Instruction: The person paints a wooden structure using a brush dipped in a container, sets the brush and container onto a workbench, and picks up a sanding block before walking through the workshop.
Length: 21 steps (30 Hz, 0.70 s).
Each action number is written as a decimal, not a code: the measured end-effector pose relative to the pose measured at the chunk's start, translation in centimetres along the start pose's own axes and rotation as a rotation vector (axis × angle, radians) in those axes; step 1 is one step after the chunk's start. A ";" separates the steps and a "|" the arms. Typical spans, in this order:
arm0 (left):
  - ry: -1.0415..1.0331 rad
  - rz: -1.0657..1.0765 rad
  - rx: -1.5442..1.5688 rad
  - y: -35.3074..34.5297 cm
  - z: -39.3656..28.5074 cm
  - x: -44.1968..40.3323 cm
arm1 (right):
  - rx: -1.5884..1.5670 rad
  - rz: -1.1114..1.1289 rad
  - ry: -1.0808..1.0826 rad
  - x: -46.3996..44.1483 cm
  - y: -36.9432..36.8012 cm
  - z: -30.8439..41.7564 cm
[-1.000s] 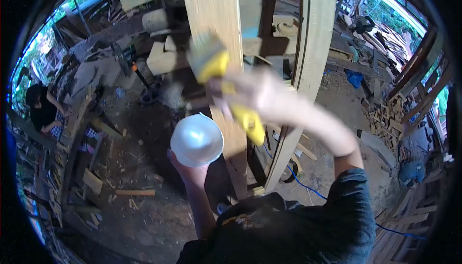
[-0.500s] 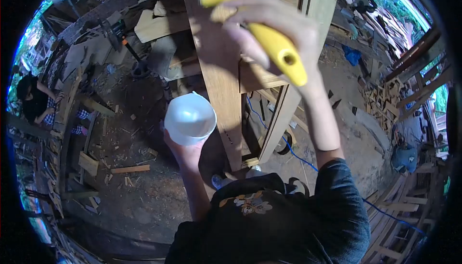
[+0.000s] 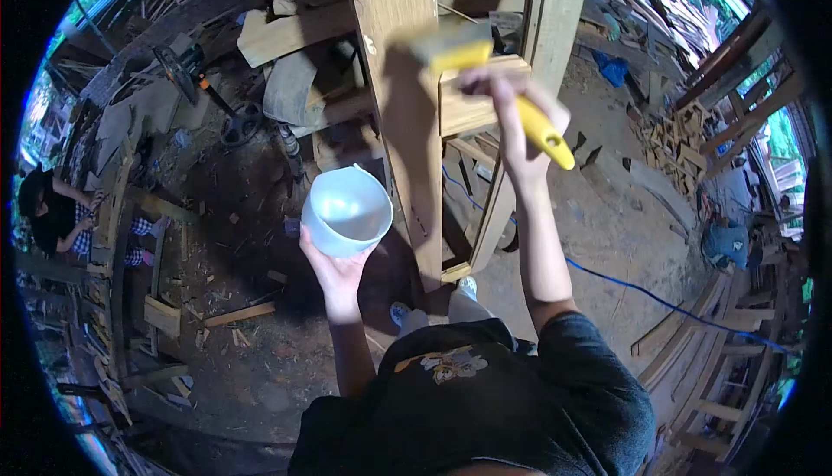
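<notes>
A wide paintbrush with a yellow handle (image 3: pixel 539 126) is gripped in my right hand (image 3: pixel 516 112). Its bristle end points left, blurred, over the wooden frame's upright (image 3: pixel 403 86); whether the bristles touch the wood I cannot tell. My left hand (image 3: pixel 336 270) holds a white plastic tub (image 3: pixel 351 238) from below, its open mouth tipped up toward me. Inside the tub the walls look pale, and any contents are hard to make out. The wooden frame stands upright in front of me, with a short crosspiece (image 3: pixel 468 110) between its posts.
Wood offcuts (image 3: pixel 299 29) are piled behind the frame. A fan (image 3: pixel 178 73) stands at the left. Farther left sits another person (image 3: pixel 61 211). A blue cable (image 3: pixel 659 300) runs across the floor at right, near stacked timber (image 3: pixel 719 372).
My right hand and the brush have moved down, away from my head. The tub has shifted slightly right, still in my left hand. My view has turned a little.
</notes>
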<state>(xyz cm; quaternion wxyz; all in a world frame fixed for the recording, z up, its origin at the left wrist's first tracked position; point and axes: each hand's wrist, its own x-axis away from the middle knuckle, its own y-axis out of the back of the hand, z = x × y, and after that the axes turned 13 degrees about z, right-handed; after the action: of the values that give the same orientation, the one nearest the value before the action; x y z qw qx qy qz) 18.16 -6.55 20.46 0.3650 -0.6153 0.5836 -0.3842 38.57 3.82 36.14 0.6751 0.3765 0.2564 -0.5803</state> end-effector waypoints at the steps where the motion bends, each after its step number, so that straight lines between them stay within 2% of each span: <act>1: 0.010 -0.001 0.000 -0.2 0.0 0.2 | -0.026 -0.025 0.103 -1.1 -0.2 0.1; 3: 0.034 0.009 -0.033 -0.8 0.2 0.6 | -0.070 0.026 0.127 -1.4 -1.0 -0.2; 6: 0.065 -0.016 -0.050 -0.5 0.3 1.4 | -0.038 0.048 -0.131 4.6 -2.2 -2.7; 8: 0.054 -0.012 -0.045 -0.2 -0.1 1.7 | -0.147 0.044 -0.206 10.6 -2.3 -4.6; 9: 0.050 -0.010 -0.040 -0.3 -0.1 1.7 | -0.195 0.071 -0.349 14.0 -2.7 -6.3; 10: 0.047 -0.004 -0.038 -0.1 -0.1 1.5 | -0.181 0.087 -0.609 16.3 -3.1 -6.7; 11: 0.065 -0.006 -0.025 0.4 -0.1 1.3 | -0.108 0.185 -0.720 18.1 -3.2 -8.3; 12: 0.085 -0.008 -0.014 0.5 -0.1 1.1 | -0.097 0.179 -0.722 17.8 -3.1 -8.2; 13: 0.089 0.002 -0.020 0.2 0.0 0.8 | -0.085 0.174 -0.720 16.6 -3.1 -7.8; 15: 0.085 0.041 -0.075 -0.6 0.3 0.4 | 0.017 0.120 -0.380 12.1 -2.3 -7.4; 16: 0.097 0.038 -0.082 -1.0 0.6 0.3 | 0.113 0.098 -0.335 8.5 -1.5 -5.3; 17: 0.085 0.036 -0.095 -1.6 1.0 -0.1 | -0.056 -0.010 -0.252 5.8 -1.3 -4.3; 21: 0.076 0.054 -0.095 -3.9 2.8 -0.4 | -0.308 -0.066 0.091 -3.6 -0.3 -1.8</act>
<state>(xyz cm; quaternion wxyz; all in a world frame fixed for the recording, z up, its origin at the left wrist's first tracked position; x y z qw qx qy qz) 22.36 -5.98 22.76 0.3230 -0.6011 0.6310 -0.3691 37.72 7.42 37.84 0.6932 0.2859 0.3847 -0.5383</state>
